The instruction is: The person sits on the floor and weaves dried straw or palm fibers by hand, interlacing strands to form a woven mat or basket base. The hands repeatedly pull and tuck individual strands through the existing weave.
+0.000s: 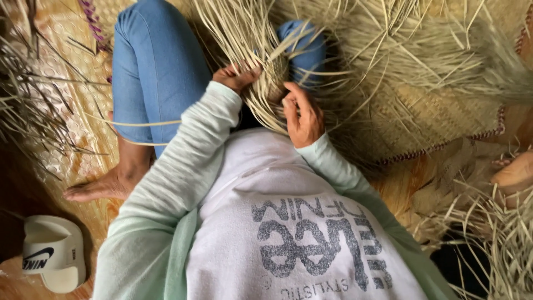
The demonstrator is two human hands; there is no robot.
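I sit on the floor in blue jeans and a pale green top, with a small woven straw piece [276, 75] in front of my chest. Long loose pale straw strips [244, 33] fan out from it over my knees. My left hand [237, 75] grips strips at the left edge of the woven piece, fingers curled over them. My right hand [302, 115] sits just below and right of the piece, fingers bent and pinching strands against it.
A finished woven mat with a purple border [444, 122] lies to the right under piles of loose straw [499, 239]. My bare foot [102, 186] rests on a patterned floor mat at left. A white slide sandal [53, 253] lies at the lower left.
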